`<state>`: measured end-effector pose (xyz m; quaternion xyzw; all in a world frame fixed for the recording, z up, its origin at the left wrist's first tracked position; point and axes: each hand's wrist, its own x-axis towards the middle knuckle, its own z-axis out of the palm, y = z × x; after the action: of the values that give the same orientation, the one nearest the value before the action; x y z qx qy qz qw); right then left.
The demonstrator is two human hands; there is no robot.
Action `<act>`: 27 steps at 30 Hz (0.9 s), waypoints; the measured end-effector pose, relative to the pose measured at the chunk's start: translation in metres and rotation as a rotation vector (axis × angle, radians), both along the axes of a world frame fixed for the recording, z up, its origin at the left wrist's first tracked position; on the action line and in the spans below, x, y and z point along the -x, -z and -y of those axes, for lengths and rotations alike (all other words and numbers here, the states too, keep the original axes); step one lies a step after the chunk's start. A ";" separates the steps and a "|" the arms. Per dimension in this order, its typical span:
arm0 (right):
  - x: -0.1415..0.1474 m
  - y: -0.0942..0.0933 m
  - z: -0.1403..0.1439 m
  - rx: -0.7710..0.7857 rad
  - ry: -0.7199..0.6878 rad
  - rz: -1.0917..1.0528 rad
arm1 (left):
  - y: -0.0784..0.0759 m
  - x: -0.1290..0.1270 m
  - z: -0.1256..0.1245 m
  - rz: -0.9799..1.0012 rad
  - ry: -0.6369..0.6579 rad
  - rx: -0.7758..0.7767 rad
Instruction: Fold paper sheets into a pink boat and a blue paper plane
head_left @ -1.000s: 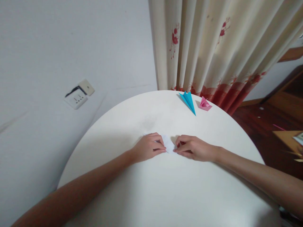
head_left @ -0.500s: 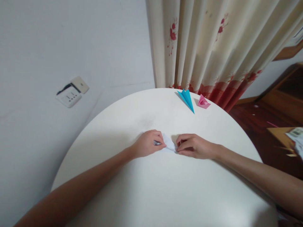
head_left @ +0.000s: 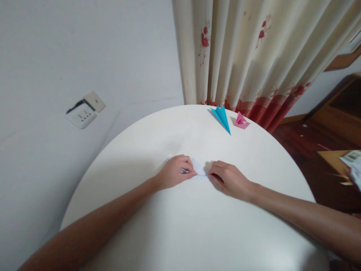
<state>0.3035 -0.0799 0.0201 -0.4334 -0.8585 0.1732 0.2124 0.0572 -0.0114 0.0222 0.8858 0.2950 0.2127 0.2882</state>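
A small pale sheet of paper lies on the white round table, its near edge raised in a fold. My left hand is closed on its left part, thumb and fingers pinching the fold and covering much of that side. At the right end of the same fold, my right hand pinches the paper between thumb and fingertips. The paper between the two hands shows; the rest is hidden under my left hand.
Towards the table's far edge lie a blue paper plane and a pink folded paper figure. Behind them hangs a floral curtain. A wall socket is on the left; a wooden surface with papers stands at right.
My right hand has turned, its wrist dropping slightly nearer to me, and its fingers have closed together at the paper's right end. My left hand stays almost still.
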 end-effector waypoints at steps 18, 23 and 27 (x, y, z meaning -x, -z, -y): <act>0.003 0.004 -0.001 0.178 0.234 -0.116 | 0.006 -0.002 -0.001 0.027 -0.139 0.037; 0.006 0.004 -0.001 0.140 0.221 -0.104 | 0.010 -0.001 -0.003 0.039 -0.128 0.013; 0.007 0.004 0.000 0.121 0.219 -0.068 | 0.009 -0.003 -0.002 0.043 -0.113 0.012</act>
<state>0.2962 -0.0797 0.0160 -0.5304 -0.7865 0.2149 0.2323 0.0597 -0.0091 0.0132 0.8610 0.3397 0.2460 0.2876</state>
